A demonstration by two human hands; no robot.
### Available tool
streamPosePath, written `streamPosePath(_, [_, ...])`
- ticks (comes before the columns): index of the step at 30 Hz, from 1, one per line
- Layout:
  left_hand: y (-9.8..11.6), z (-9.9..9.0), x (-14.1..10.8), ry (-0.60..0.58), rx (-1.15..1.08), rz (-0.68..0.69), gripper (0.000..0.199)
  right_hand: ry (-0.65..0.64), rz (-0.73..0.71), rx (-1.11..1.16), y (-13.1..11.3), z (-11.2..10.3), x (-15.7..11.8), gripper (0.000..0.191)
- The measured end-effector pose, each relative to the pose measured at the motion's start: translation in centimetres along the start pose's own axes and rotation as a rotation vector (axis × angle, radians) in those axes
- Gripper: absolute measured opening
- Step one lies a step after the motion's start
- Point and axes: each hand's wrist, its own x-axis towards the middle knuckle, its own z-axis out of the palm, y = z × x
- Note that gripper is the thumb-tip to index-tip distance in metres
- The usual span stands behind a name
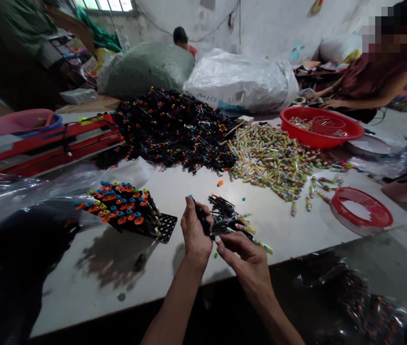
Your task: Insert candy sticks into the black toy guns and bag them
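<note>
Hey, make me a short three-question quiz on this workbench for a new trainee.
1. True or false: the left hand is gripping a black stick.
2. Which lies nearer the red round basin: the pile of clear candy tubes or the heap of black sticks?
3. What colour is the slotted basket on the table?

Key: 1. True. 2. The pile of clear candy tubes. 3. Red.
</note>
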Motion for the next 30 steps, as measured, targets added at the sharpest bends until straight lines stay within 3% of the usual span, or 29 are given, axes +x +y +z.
streamPosePath(7, [-0.5, 0.4, 0.0, 0.099, 0.019, 0.088, 0.049, 0.149, -0.369, -0.283, 0.4, 1.0, -0.3, 0.014])
streamPosePath(10, [-1.0, 0.0, -0.1, 0.101, 0.017, 0.079, 0.048, 0.151, -0.387, -0.317, 0.8, 1.4, -0.2, 0.014])
streamPosePath(13, [-1.5, -1.0, 0.9, 0.053, 0.080, 0.039, 0.047, 0.102, -0.295, -0.310, 1.6, 0.9, 0.8, 0.009])
streamPosePath(16, [-1.3, -1.4, 4.5, 0.038, 0.552, 0.279, 0.049, 0.051, -0.183, -0.360, 2.6, -1.1, 3.0, 0.012])
streamPosePath(19, [-0.3, 0.0, 10.3, 0.093, 0.982, 0.544, 0.037, -0.021, -0.117, -0.513, 3.6, -3.8, 5.5, 0.019])
streamPosePath(22, [0.5, 2.2, 15.9, 0.061, 1.208, 0.583, 0.030, -0.023, -0.106, -0.650, 4.2, -6.1, 7.4, 0.028])
streamPosePath(24, [0.7, 2.9, 18.3, 0.023, 1.356, 0.568, 0.029, 0.019, -0.094, -0.669, 4.6, -7.3, 8.1, 0.032])
streamPosePath(27, [0.6, 2.4, 19.5, -0.057, 1.528, 0.542, 0.024, 0.040, -0.056, -0.706, 5.2, -9.5, 9.1, 0.031])
streamPosePath(30, [0.5, 0.8, 19.2, -0.131, 1.649, 0.560, 0.024, 0.065, -0.013, -0.866, 5.5, -11.9, 11.2, 0.027])
